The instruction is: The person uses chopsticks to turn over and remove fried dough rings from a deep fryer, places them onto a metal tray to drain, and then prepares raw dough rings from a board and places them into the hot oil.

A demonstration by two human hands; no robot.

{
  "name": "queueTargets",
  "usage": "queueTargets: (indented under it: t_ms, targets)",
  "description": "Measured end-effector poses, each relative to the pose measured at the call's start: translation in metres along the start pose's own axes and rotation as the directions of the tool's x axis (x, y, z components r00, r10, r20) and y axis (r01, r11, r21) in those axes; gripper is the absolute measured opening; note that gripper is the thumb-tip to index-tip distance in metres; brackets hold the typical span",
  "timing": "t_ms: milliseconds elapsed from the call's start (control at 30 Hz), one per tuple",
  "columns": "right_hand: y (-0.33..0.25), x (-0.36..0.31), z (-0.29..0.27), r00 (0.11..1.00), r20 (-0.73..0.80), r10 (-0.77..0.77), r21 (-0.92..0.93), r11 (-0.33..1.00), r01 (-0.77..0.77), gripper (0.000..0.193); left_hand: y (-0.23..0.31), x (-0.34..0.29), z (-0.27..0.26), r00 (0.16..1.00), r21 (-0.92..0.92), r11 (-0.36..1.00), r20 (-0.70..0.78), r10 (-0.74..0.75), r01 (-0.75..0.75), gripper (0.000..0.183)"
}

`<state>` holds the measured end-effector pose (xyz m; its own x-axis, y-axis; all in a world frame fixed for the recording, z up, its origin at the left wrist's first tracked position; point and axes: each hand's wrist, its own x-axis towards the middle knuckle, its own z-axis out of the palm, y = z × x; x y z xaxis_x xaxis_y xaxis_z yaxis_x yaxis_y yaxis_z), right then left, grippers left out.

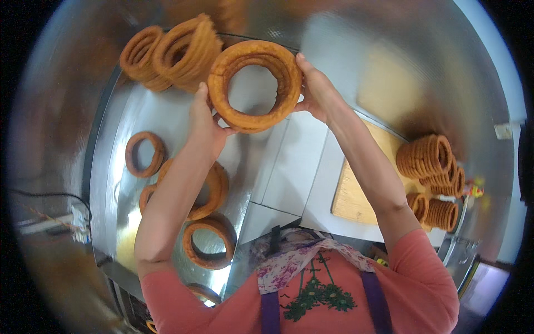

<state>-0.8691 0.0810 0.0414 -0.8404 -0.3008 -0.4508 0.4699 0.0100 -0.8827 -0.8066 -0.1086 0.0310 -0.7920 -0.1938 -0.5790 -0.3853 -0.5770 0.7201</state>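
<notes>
Stack of golden-brown rings (256, 122) is up in both hands, open face toward the camera, near top centre of the head view. Left hand (207, 121) grips its left side, thumb near the front edge, fingers lower down and partly hidden. Right hand (318, 92) grips the right side, thumb up on the rim, fingers behind. Both hands spread about as wide as the stack, nothing else in either. Ridged layers show inside the hole; count unclear. Just left of it, two more ring stacks, a large one (194, 58) and a smaller one (133, 64), lean side by side at the far end of the steel surface (175, 114). Nearer in: a single ring (132, 157), others partly behind the left forearm. Right side: wooden board (356, 195), with several ring stacks (420, 158) lying on their sides by its right end.
</notes>
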Motion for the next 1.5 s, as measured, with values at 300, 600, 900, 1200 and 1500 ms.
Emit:
queueTargets:
  t_ms: [300, 600, 900, 1200, 1500]
  targets:
    - [0.079, -0.179, -0.198, 0.962, -0.272, 0.020, 0.288, 0.956, 0.062, 0.060, -0.144, -0.097, 0.152, 0.920, 0.313, 0.940, 0.313, -0.234, 0.133, 0.044]
    - [0.234, -0.380, -0.383, 0.762, -0.571, 0.306, 0.560, 0.824, 0.089, 0.059, -0.395, -0.169, 0.283, 0.666, 0.632, 0.683, 0.335, -0.666, 0.365, 0.046]
    - [0.265, -0.477, -0.482, 0.545, -0.780, 0.308, 0.574, 0.699, 0.426, 0.057, -0.510, -0.199, 0.446, 0.446, 0.916, 0.396, 0.327, -0.833, 0.069, 0.051]
    - [0.291, -0.479, -0.496, 0.514, -0.771, 0.375, 0.631, 0.551, 0.546, 0.054, -0.540, -0.186, 0.496, 0.375, 0.964, 0.244, 0.266, -0.888, -0.107, 0.057]
    - [0.324, -0.485, -0.504, 0.489, -0.793, 0.362, 0.593, 0.640, 0.488, 0.064, -0.548, -0.158, 0.465, 0.364, 0.920, 0.393, 0.370, -0.855, -0.014, 0.063]
